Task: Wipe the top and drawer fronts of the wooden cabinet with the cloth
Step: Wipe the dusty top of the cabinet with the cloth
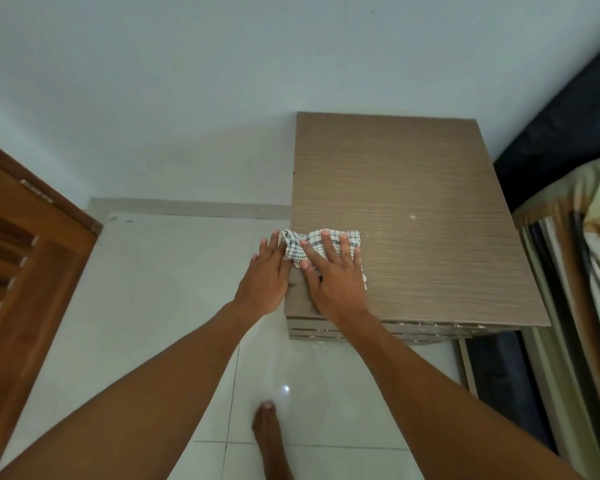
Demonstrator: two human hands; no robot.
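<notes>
The wooden cabinet (413, 188) stands against the pale wall, its grained brown top facing me and only thin strips of the drawer fronts (413, 332) visible below the front edge. A white checked cloth (300, 242) lies bunched at the top's near-left corner. My right hand (333, 275) presses flat on the cloth, fingers spread. My left hand (265, 275) rests with fingers apart against the cabinet's left edge, touching the cloth's end.
A brown wooden door (25, 258) stands at the left. A bed with a dark headboard (561, 126) and striped bedding (575, 271) sits close on the cabinet's right. White floor tiles (174, 292) lie below, with my bare foot (269, 441) on them.
</notes>
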